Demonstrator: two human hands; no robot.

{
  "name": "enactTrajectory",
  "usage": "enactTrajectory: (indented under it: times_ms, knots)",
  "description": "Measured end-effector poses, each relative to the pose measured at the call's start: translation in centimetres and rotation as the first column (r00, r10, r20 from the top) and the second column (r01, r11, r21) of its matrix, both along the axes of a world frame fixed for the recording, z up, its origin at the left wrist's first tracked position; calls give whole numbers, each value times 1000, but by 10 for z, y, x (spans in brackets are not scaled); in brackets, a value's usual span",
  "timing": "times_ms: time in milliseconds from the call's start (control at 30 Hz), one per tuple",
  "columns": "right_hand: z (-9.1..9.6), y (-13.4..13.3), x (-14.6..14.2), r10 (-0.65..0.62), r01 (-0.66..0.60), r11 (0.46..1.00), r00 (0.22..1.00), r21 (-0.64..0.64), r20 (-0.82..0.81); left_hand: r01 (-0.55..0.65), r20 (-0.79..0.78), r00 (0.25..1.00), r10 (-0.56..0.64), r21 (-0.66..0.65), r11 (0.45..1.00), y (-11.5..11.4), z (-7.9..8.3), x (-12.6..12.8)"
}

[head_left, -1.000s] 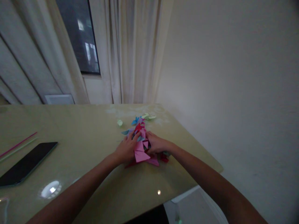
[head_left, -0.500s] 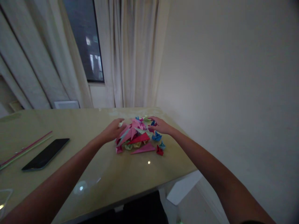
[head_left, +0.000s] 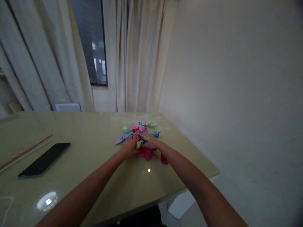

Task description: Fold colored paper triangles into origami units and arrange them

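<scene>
Left hand (head_left: 129, 147): bent against multicoloured folded-paper pile (head_left: 139, 144); grip cannot be determined.
Right hand (head_left: 151, 142): touching pile; grip likewise undeterminable.

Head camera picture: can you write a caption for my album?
Left hand and right hand, close together at a heap of colourful folded paper on a shiny table.

Both hands (head_left: 129, 147) at a colourful folded-paper pile (head_left: 146, 153), black phone (head_left: 46, 160) well leftward.
</scene>
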State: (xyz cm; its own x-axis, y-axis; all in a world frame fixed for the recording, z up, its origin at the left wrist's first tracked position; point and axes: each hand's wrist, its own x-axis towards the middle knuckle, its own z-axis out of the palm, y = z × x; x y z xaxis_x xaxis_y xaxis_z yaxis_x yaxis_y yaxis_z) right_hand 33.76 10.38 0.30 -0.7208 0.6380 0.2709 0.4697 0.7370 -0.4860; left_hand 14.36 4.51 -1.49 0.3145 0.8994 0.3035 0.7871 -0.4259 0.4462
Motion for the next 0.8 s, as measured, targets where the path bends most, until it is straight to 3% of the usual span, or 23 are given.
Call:
enactTrajectory:
  times_ms: [100, 200, 267, 400, 500, 600, 700, 800]
  knots:
    - [18, 14, 3, -67, 68, 998, 992, -1, -103, 41, 202, 978, -42, 12, 999, 12, 24, -22]
    - [33, 33, 28, -153, 129, 982, 971, -137, -183, -3, 384, 923, 24, -56, 998, 15, 30, -57]
    - [38, 49, 47, -237, 198, 959, 952, -202, -192, -78, 431, 896, 108, -87, 993, 10, 19, -77]
    - [32, 90, 72, -417, 379, 903, 888, -204, -196, -329, 386, 876, 288, 44, 943, -8, -18, -96]
    - [18, 120, 69, -528, 493, 846, 829, -203, -184, -364, 319, 895, 313, 113, 924, -23, -30, -95]
    - [3, 144, 42, -557, 525, 824, 818, -212, -143, -253, 228, 954, 196, 255, 933, -38, -20, -89]
    - [-10, 155, -3, -466, 435, 870, 880, -234, -96, 11, 31, 999, -25, 391, 920, -56, -4, -79]
    - [-17, 148, -52, -316, 292, 921, 947, -260, -58, 288, -220, 951, -216, 389, 875, -71, 5, -66]
